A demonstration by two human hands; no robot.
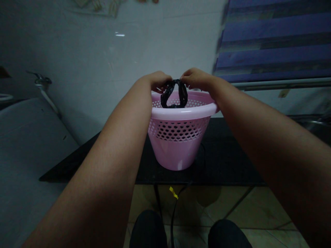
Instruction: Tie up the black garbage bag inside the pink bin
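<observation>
A pink plastic basket [178, 137] with a perforated upper wall stands on a black table [227, 162]. Over its far rim both of my hands meet and pinch a black plastic bag [174, 94], which hangs in a loop down into the basket. My left hand [158, 81] grips the bag's left side with closed fingers. My right hand [198, 78] grips the right side the same way. Most of the bag is hidden inside the basket.
A white wall rises behind the table. A blue striped blind [274, 41] hangs at the upper right. A grey surface [23, 144] and a metal tap [42, 82] are at the left. My knees [188, 230] and a cable with a yellow tag [173, 193] show below.
</observation>
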